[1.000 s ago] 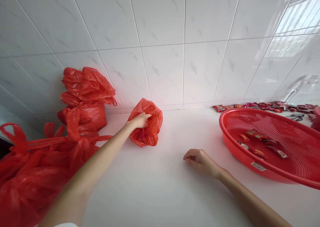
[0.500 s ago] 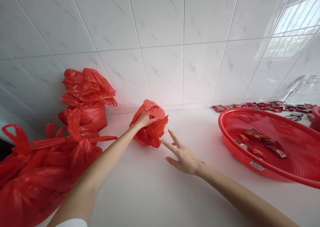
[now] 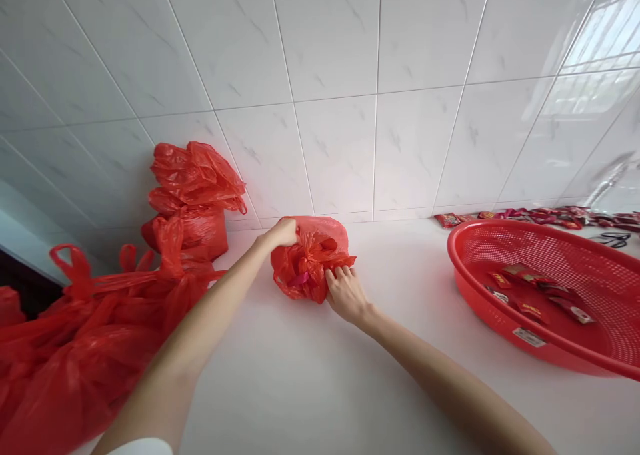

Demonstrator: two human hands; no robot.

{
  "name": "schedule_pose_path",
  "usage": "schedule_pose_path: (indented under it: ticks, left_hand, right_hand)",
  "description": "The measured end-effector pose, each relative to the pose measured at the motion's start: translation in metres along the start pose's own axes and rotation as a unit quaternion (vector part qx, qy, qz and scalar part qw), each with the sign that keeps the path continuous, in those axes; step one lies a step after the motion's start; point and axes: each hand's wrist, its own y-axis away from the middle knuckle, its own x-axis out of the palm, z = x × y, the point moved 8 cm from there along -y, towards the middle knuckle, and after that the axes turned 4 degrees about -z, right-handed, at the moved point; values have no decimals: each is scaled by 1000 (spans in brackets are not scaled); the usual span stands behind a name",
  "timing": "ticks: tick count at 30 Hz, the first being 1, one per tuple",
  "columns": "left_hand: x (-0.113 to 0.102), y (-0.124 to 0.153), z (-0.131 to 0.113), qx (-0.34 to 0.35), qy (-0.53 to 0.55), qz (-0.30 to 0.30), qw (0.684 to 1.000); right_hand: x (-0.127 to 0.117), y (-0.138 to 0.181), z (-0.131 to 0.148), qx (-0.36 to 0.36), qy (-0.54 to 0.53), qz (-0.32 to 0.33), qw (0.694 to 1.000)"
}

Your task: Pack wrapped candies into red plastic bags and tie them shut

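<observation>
A red plastic bag (image 3: pixel 310 251) stands on the white countertop against the tiled wall, its top gathered and crumpled. My left hand (image 3: pixel 286 232) is closed on the bag's upper left rim, fingertips partly hidden by the plastic. On the right side, my right hand (image 3: pixel 346 291) has its fingers curled over the bag's edge and grips it. A small magenta piece (image 3: pixel 299 279) shows at the front of the bag; I cannot tell what it is.
Knotted red bags (image 3: pixel 105 348) are heaped at the left, with folded red bags (image 3: pixel 195 175) stacked behind. A red perforated basket (image 3: pixel 480 308) holding several small packets is at the right. More packets (image 3: pixel 560 216) lie along the wall near a black-handled object (image 3: pixel 614 239).
My right hand has moved from open beside the bag to gripping its right edge. My left hand has shifted to the bag's upper left rim. The view has turned slightly left.
</observation>
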Motion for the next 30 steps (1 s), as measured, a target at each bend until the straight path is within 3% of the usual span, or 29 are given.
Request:
schedule_pose_path:
  ticks: [4, 7, 9, 14, 16, 18, 22, 25, 27, 30]
  left_hand:
    - [-22, 1, -17, 28, 35, 28, 999]
    - [-43, 6, -40, 101, 117, 14, 988]
    - [-65, 11, -53, 159, 188, -59, 967]
    - [-131, 34, -55, 230, 228, -377, 868]
    - [-148, 44, -53, 230, 191, -454, 840]
    - [-159, 51, -52, 221, 139, -494, 829]
    - [-173, 63, -52, 241, 93, -540, 801]
    - [-175, 66, -47, 261, 194, -553, 767]
    - [-167, 60, -45, 254, 294, -514, 765]
    - [-140, 52, -52, 226, 404, -414, 784]
  right_hand:
    - [-10, -8, -3, 33, 2, -15, 999]
    - [-16, -16, -7, 61, -4, -17, 998]
    - [-20, -23, -8, 74, -11, -17, 997]
    - [-23, -41, -4, 93, -39, -13, 995]
    - [-22, -46, -2, 101, -55, -9, 993]
    - [-21, -50, 1, 104, -75, -8, 992]
    - [-23, -53, 4, 83, -141, -14, 986]
    - [-26, -57, 8, 25, -223, -10, 975]
    - [-31, -58, 6, -4, -282, -17, 959]
    - [-43, -56, -8, 4, -353, -48, 934]
